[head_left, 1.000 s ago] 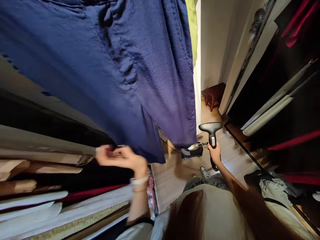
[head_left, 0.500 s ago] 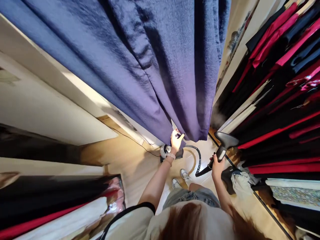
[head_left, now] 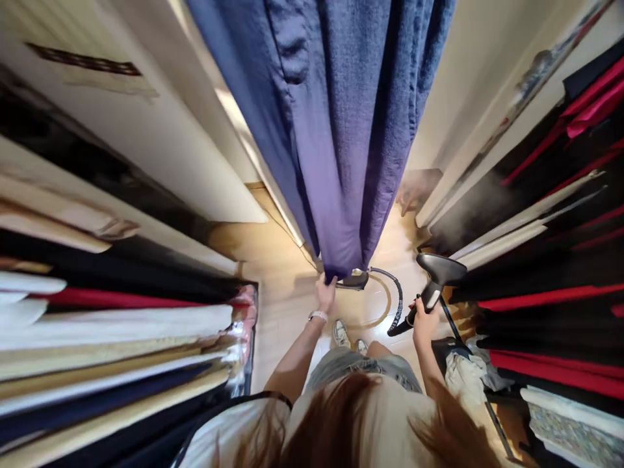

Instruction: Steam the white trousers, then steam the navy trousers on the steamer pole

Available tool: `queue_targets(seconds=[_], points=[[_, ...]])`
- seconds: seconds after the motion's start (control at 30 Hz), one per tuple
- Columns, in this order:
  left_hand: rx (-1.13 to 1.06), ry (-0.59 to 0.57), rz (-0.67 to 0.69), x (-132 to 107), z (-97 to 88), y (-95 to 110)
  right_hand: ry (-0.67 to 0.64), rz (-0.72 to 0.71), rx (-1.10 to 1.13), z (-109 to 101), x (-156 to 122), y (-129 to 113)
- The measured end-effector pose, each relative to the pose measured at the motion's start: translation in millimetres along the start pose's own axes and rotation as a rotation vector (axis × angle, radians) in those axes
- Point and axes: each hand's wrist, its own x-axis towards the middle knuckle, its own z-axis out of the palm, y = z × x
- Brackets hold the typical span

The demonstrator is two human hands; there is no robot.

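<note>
The left hand seems to pinch the hem of a long navy linen garment, though the cloth partly hides the fingers. The garment hangs straight down ahead of the person. The right hand wraps closed around the black handle of a handheld garment steamer, its head held up, apart from the cloth. A black hose curves down to a base unit just beside the hem, and pale steam drifts over hanging clothes
</note>
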Motion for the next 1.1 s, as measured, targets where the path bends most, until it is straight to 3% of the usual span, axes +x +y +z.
queue_targets(seconds=[0.23,0.33,0.47,0.67,0.9,1.0,1.1], points=[[-0.095,0.272,-0.219,-63,-105.6,-62,-0.261,0.001,-0.083,-12,-6,1],[-0.178,0.333,-0.280,-92,-136.1,-79,-0.347,0.030,-0.059,-15,-25,0],[-0.347,0.347,-0.366,-124,-160.7,-91,-0.419,0.041,-0.014,-20,-56,-11],[-0.620,0.229,-0.492,-138,-168.2,-94,-0.435,0.018,0.075,-35,-99,-28],[-0.603,0.142,-0.534,-140,-169.1,-87,-0.173,0.038,0.121,-69,-150,-23],[-0.491,0.149,-0.478,-152,-163.6,-82,-0.070,0.043,0.140,-93,-174,-13],[-0.385,0.201,-0.308,-157,-136.8,-46,0.030,0.029,0.131,-117,-192,-2]])
